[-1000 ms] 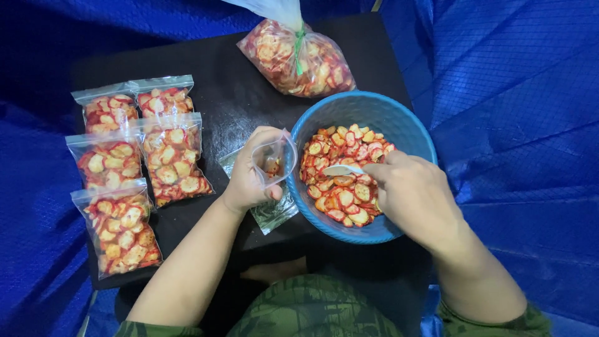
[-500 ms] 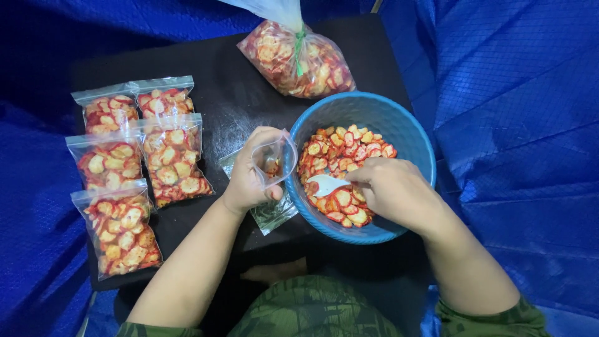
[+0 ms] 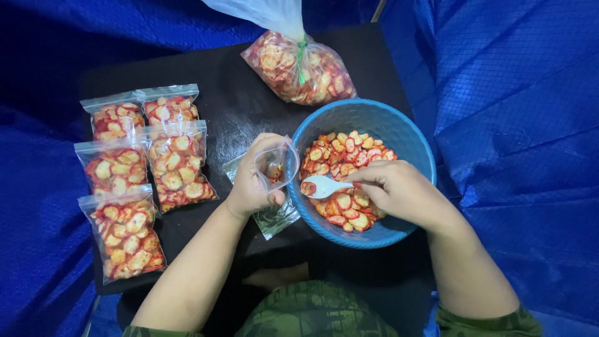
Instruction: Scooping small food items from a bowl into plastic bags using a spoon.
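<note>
Head view: a small clear zip bag [image 3: 276,165] is being held w/ mouth open by the left hand [image 3: 253,187], fingers curled round its rim, just off the blue bowl's [image 3: 412,140] left rim. A white spoon [image 3: 324,185] is being gripped by the right hand [image 3: 396,190], fingers pinched shut on the handle. The spoon's long axis is lying roughly level, scoop end pointing left toward the bag mouth, just beside it, a slice or two being carried in it. The chips [image 3: 349,150] are looking thin, round, red-orange w/ pale centres, heaped in the bowl near the counter's [image 3: 237,106] front-right corner. Five filled bags [image 3: 171,165] are being kept along the left edge; a big tied bag [image 3: 299,65] is sitting at the back edge. Flat spare bags [image 3: 274,218] are lying under the left hand.
</note>
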